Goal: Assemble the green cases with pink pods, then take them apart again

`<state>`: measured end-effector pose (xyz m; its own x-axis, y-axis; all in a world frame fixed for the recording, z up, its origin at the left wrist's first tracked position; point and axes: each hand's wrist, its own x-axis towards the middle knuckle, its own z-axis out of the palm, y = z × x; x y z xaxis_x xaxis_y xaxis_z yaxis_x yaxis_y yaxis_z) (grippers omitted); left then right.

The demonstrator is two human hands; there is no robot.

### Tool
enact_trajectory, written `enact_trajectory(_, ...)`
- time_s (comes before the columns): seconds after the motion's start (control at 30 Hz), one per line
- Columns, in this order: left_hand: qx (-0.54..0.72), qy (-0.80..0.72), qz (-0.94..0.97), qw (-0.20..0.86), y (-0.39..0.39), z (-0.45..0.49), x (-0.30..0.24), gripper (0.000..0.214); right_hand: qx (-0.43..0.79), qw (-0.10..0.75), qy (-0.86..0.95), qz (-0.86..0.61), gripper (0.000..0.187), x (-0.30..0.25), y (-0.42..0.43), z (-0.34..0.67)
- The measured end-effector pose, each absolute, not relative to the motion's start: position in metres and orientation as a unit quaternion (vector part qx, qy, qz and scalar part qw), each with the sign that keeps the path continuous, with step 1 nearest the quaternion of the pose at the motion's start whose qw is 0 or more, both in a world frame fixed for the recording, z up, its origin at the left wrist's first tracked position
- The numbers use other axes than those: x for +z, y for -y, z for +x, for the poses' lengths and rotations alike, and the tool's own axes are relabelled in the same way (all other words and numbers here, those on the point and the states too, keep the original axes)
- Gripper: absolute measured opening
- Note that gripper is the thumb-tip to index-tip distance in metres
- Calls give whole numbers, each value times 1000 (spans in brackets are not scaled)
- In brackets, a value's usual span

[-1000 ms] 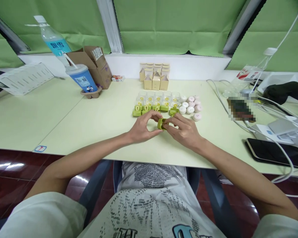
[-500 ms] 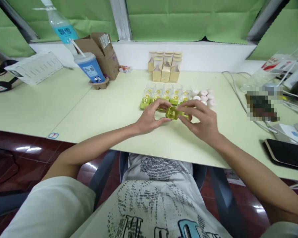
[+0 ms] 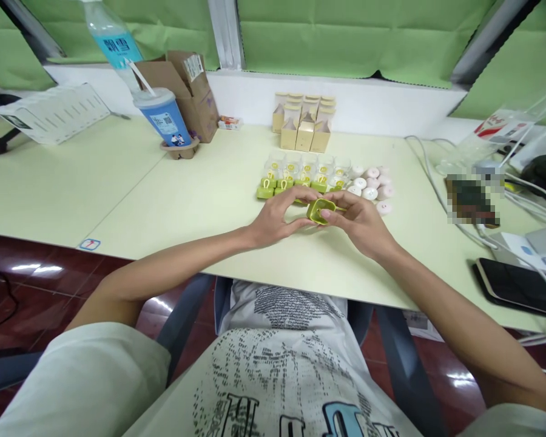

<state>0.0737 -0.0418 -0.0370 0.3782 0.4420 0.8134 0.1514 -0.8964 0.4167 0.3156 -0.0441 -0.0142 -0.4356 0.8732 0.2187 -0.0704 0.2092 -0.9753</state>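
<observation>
Between my two hands, just above the table, is a small green square cap [image 3: 316, 213], hollow side facing me. My left hand [image 3: 275, 220] grips it from the left, with the thumb below and the fingers on top. My right hand [image 3: 361, 223] is closed on it from the right, its thumb pressed into the hollow and its fingers behind. What lies under that thumb is hidden. Beyond my hands are several similar green caps [image 3: 265, 193] with pale loops, partly covered by my fingers. Rows of clear cups [image 3: 308, 162] with yellow marks stand behind them.
White and pinkish round pieces [image 3: 369, 193] lie to the right of the cups. Open yellow boxes [image 3: 305, 135] stand near the wall. At left are a blue drink cup [image 3: 164, 121], a cardboard box [image 3: 200, 109] and a bottle [image 3: 118, 51]. Cables [image 3: 430, 173] and a phone [image 3: 514, 282] lie at right.
My right hand has come in from the right and its thumb now presses inside the green cap. The left hand keeps its grip. The camera view has shifted slightly.
</observation>
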Motion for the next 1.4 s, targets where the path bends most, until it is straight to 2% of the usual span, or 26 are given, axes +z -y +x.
enact_trajectory(0.17, 500, -191, 824, 184, 42, 74, -35, 50, 524, 455, 646, -319, 43, -15, 45, 315)
enact_trajectory(0.37, 473, -230, 813, 249, 39, 74, -35, 33, 508, 464, 659, -302, 51, -15, 45, 314)
enact_trajectory(0.57, 485, -253, 765, 341, 38, 76, -33, 31, 505, 436, 685, -291, 52, -15, 46, 311)
enact_trajectory(0.87, 485, -280, 767, 312, 25, 72, -30, 37, 523, 442, 666, -296, 47, -9, 48, 310)
enact_trajectory(1.13, 519, -235, 782, 253, 32, 73, -27, 30, 538, 428, 672, -275, 48, -8, 47, 313)
enact_trajectory(1.4, 506, -265, 793, 210, 31, 73, -26, 32, 528, 426, 675, -290, 50, -8, 38, 316)
